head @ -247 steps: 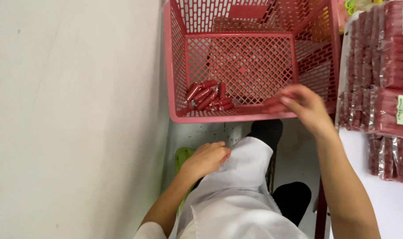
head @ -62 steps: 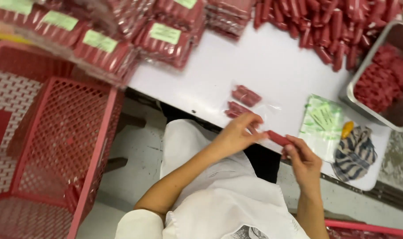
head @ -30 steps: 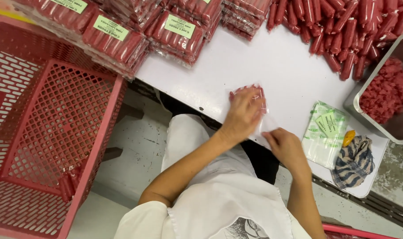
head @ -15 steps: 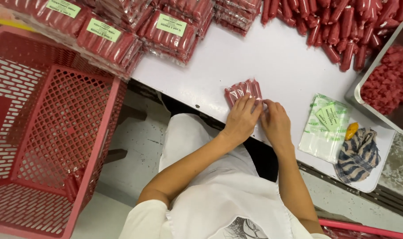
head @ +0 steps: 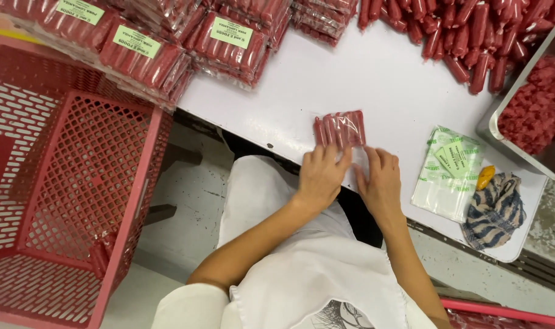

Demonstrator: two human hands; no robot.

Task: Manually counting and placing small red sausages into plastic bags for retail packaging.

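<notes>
White counter (head: 375, 79), seen from above, running across the upper right. Red plastic mesh crate (head: 70, 201) at left, below counter level, standing on the floor.

Stacks of sealed sausage packs (head: 168, 42) along the counter's upper left edge: flat clear-film rectangles, dark red contents, each bearing a pale green rectangular label (head: 230, 32) on top. Heap of loose red sausages (head: 472, 30) at upper right, unwrapped. Metal tray (head: 503, 109) at the right edge, filled with red pieces too blurred to tell apart. Pile of clear empty bags (head: 445, 176) with green print near the counter's front right, a green label sheet lying on top. Striped dark-and-white cloth (head: 494, 210) just right of the bags, a small orange object (head: 484, 176) touching its upper edge.

Small clear pack of sausages (head: 340, 129) lying flat at the middle of the counter, near the front edge, well apart from the stacks. Left hand (head: 322, 173) and right hand (head: 381, 183) side by side just in front of the pack, palms down, fingers extended rather than clenched; left fingertips (head: 326, 149) touching the near edge of the pack, right fingertips (head: 375, 155) resting on clear film just beside it. Not lifted; pressed flat against the counter.
</notes>
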